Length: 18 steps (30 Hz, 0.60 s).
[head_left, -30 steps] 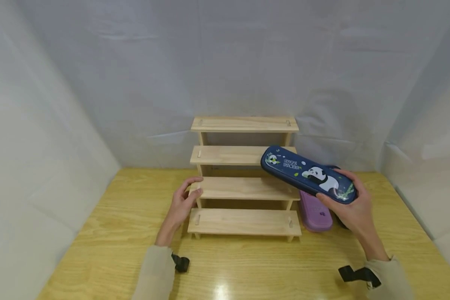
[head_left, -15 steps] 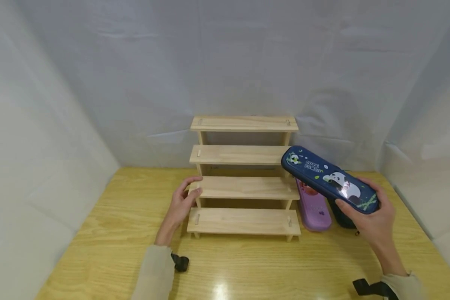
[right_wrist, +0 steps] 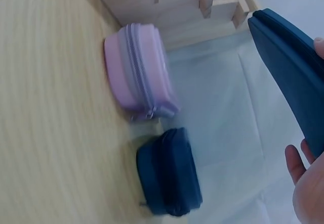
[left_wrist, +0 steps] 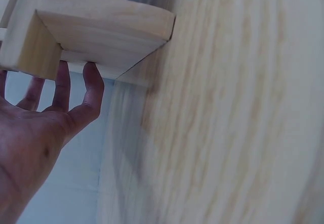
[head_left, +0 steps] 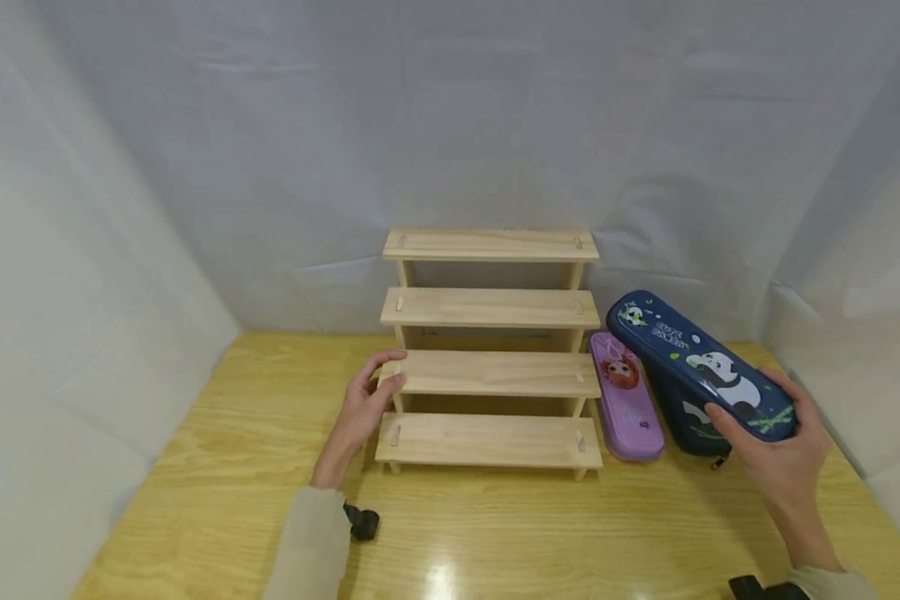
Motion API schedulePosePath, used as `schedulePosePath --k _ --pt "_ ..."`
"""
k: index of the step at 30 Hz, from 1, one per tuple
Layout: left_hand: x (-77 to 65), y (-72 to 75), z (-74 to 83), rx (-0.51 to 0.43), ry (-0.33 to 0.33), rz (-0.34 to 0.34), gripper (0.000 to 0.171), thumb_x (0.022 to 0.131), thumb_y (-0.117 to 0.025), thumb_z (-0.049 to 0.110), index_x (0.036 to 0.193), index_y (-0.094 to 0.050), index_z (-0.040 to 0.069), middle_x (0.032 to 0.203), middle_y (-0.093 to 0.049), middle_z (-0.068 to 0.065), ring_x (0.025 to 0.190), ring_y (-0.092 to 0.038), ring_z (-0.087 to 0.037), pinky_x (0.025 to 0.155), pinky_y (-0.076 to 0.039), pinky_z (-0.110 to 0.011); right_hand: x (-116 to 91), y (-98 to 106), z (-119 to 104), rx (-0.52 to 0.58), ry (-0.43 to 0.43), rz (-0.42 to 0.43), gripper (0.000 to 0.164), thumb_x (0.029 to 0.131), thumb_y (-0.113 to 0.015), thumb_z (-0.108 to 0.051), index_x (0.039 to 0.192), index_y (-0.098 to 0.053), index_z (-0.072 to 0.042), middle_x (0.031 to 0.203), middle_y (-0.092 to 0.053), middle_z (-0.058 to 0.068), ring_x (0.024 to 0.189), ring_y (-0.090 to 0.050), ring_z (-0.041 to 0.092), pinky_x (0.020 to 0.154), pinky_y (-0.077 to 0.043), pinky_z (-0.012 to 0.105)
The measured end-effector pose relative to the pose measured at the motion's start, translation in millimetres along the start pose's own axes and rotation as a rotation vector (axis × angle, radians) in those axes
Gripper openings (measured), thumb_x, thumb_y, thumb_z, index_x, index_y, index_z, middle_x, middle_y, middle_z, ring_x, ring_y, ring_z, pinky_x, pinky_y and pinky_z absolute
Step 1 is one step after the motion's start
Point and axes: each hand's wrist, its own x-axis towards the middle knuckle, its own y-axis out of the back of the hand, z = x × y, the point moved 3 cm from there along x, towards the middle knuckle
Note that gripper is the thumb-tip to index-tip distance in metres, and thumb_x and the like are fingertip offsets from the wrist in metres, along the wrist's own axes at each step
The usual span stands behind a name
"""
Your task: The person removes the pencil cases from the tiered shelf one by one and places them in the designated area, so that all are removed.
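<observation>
My right hand grips the lower right end of a navy pencil case printed with a panda, thumb on its near side. The case is tilted and held above a second dark pencil case, which it partly covers in the head view. Left of these lies a purple pencil case with a red-haired figure on its lid. My left hand holds the left end of the second-lowest board of a stepped wooden shelf. In the left wrist view, fingertips touch the shelf's wood.
The shelf stands on a wood-grain table against a pale cloth backdrop, which also rises at both sides. The purple case lies close along the shelf's right side.
My right hand has moved right and slightly toward me with the panda pencil case, away from the shelf, uncovering more of the purple and dark cases. My left hand stays in place.
</observation>
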Motion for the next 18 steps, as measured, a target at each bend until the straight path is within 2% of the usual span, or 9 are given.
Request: schedulePosePath --k 9,18 --pt "1.2 0.0 -1.4 -0.005 0.001 0.006 0.035 0.106 -0.057 0.022 0.14 -0.056 0.016 0.15 -0.049 -0.001 0.092 -0.056 -0.015 0.073 -0.054 -0.034 -5.1 17.3 15.5 -0.076 -0.017 0.028 0.079 0.065 -0.084 0.013 0.138 -0.062 -0.007 0.129 -0.062 -0.013 0.107 -0.058 0.005 0.083 -0.046 0.004" --pt "0.4 -0.3 -1.7 -0.004 -0.007 0.004 0.034 0.106 -0.057 0.024 0.14 -0.056 0.018 0.152 -0.046 0.001 0.093 -0.058 -0.015 0.072 -0.054 -0.032 -8.2 34.3 33.5 -0.224 -0.143 0.085 0.078 0.073 -0.089 -0.004 0.142 -0.059 -0.023 0.127 -0.051 -0.021 0.114 -0.049 0.0 0.087 -0.04 0.007"
